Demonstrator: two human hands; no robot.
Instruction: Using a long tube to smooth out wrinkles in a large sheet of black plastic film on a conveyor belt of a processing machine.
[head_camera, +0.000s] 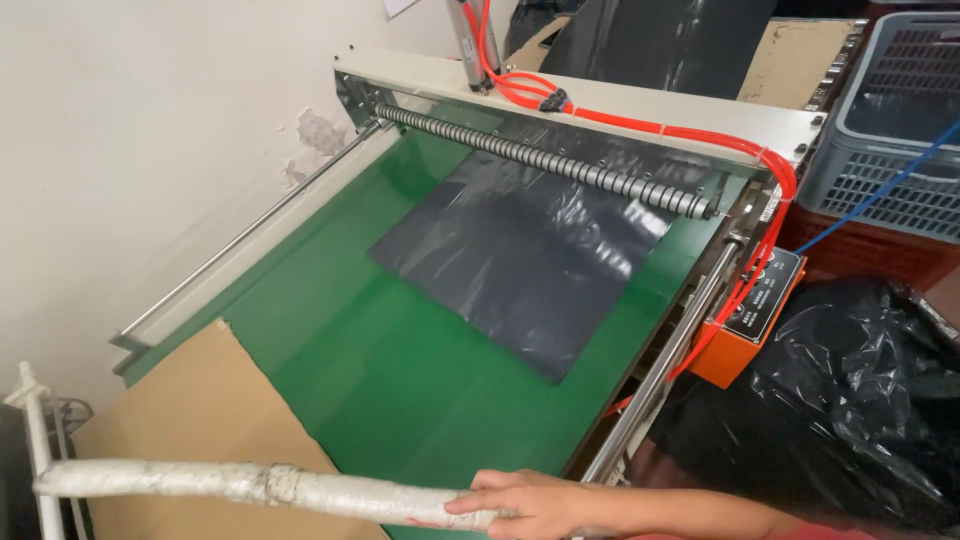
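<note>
Gripping white wrapped bar (250, 485) at near end, right hand (525, 503) closed around it.

One hand (530, 503) reaching leftward, palm down, fingers curled.

Chipped white wall (150, 130), grey crate (890, 130)

Bright, even light; sheen on the dark plastic sheet (530, 255); sharp focus.
</note>
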